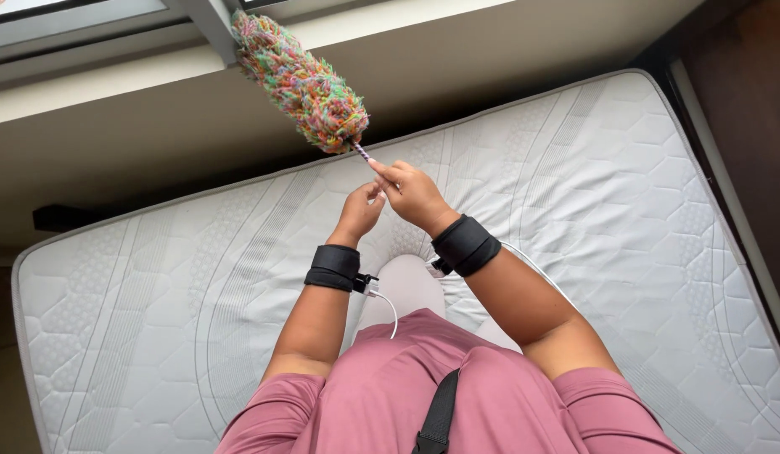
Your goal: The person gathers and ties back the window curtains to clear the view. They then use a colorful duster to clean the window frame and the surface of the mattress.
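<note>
1. Person in a pink top, seen from a head cam, raises a multicolour fluffy duster (pixel 301 82) toward the window frame (pixel 206 25) at the top of the view; the fluffy head sits up against the frame's dark bar, though actual contact can't be confirmed.

2. Right hand (pixel 413 192) is closed around the duster's thin striped handle (pixel 362 152), gripping it just below the fluffy head. Grip is low on the stick w/ the arm stretched out, which seems to be what lets the head get as far as the frame.

3. Left hand (pixel 362 210) is curled just beside the right, fingers bent at the handle's lower end. It looks to steady or pinch the stick, but whether it truly grips is hidden behind the right hand — can't tell.

4. Both wrists carry black bands (pixel 465 245); a thin white cable (pixel 388 307) runs from the left band back toward the body, kept slack, prob. so it doesn't tug the arm.

5. Below the hands lies a bare white quilted mattress (pixel 625 219), no sheet on it, filling most of the view. Person stands over or close against it, so the reach to the window goes across the bed.

6. A black strap (pixel 440 412) crosses the chest, approx. centre, likely part of the cam rig.
</note>
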